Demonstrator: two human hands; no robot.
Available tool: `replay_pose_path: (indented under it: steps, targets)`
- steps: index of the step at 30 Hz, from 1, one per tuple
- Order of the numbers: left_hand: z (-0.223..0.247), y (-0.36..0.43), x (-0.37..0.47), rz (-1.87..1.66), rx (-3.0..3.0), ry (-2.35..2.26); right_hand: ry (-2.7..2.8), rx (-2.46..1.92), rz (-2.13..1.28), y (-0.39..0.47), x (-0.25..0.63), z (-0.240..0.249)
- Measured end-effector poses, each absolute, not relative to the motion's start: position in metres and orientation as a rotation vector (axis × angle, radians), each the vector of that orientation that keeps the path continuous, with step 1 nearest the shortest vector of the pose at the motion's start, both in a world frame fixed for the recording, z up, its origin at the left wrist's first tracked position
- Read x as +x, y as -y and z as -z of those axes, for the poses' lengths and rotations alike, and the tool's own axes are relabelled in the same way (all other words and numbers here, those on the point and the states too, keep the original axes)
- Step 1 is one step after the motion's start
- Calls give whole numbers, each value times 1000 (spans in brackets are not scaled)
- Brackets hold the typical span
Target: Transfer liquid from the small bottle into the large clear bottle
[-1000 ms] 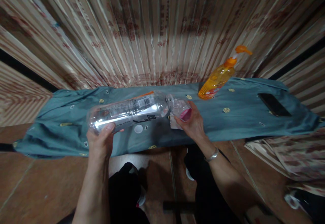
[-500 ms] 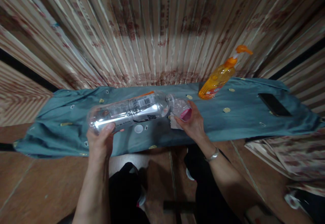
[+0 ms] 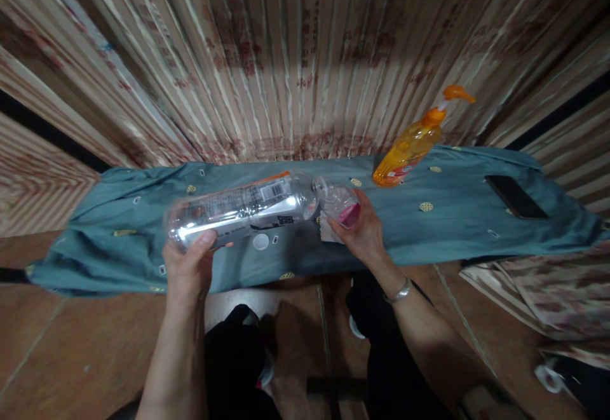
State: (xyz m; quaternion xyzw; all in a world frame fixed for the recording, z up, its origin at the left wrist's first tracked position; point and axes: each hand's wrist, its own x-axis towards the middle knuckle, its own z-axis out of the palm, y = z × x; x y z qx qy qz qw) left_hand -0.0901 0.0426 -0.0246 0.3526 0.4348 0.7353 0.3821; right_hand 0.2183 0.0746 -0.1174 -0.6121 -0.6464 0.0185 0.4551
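My left hand (image 3: 190,261) is closed round the base end of a large clear plastic bottle (image 3: 229,207) with a printed label and barcode. The bottle lies nearly level above the cloth, its neck pointing right. My right hand (image 3: 359,226) is wrapped round a small clear plastic cup (image 3: 337,201) with a pink end. The cup's mouth faces the bottle's neck, and the two meet or nearly touch; I cannot tell which. Below the bottle a white round cap (image 3: 260,242) lies on the cloth. A pale piece of paper (image 3: 330,230) shows beneath my right hand.
A teal patterned cloth (image 3: 457,229) covers the narrow table. On it stand an orange pump bottle (image 3: 405,150) and, farther right, a black phone (image 3: 515,196). Striped curtains (image 3: 286,58) hang close behind. A dark bar (image 3: 338,388) crosses low between my legs.
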Motion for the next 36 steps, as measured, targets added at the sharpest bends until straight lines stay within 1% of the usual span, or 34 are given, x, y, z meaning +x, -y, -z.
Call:
replay_pose_path:
  steps: [15, 23, 36]
  targets:
    - [26, -42, -91, -1866, 968, -1087, 1595, -1498, -59, -74, 219, 117]
    - [23, -41, -89, -1870, 877, -1123, 1597, -1510, -53, -74, 219, 115]
    - [19, -41, -87, -1862, 901, -1129, 1592, -1517, -52, -74, 220, 116]
